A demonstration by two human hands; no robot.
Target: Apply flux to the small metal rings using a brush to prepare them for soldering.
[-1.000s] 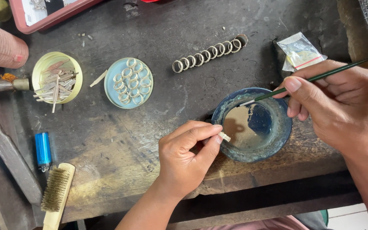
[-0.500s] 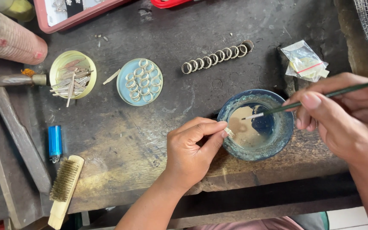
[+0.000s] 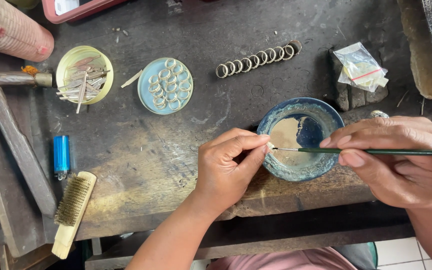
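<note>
Left hand (image 3: 226, 167) pinching a tiny pale piece (image 3: 270, 146) over the blue bowl (image 3: 300, 138) near the worktop's (image 3: 141, 165) front edge; right hand (image 3: 401, 160) gripping a thin green brush (image 3: 376, 151), tip at that piece. Row of rings (image 3: 256, 57) toward the back edge

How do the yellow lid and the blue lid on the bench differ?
The yellow lid holds thin metal strips and sticks, some poking over its rim; the blue lid holds small wire rings lying flat inside it. The yellow lid sits further left, beside a metal tool's tip; the blue lid lies nearer the row of rings. Both are round, shallow and used as trays.
</note>
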